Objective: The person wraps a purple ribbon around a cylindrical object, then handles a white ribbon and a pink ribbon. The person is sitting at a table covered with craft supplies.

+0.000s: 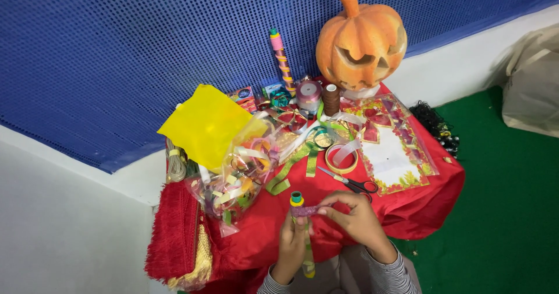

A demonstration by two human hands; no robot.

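My left hand [291, 241] grips a thin upright stick [297, 203] with a yellow and green top and green ribbon wound down it. My right hand [355, 218] pinches a strip of purple glitter ribbon [305, 210] against the stick near its top. Both hands hover over the near edge of a small table covered in red cloth [407, 206]. Black-handled scissors [352, 183] lie on the cloth just beyond my right hand.
An orange carved pumpkin [361, 40] stands at the back. Tape roll [342, 158], brown thread spool [331, 99], decorated card in plastic [393, 148], yellow sheet [207, 125] and a clear bag of ribbon scraps [239, 180] crowd the table. Red fringed fabric [174, 236] hangs left.
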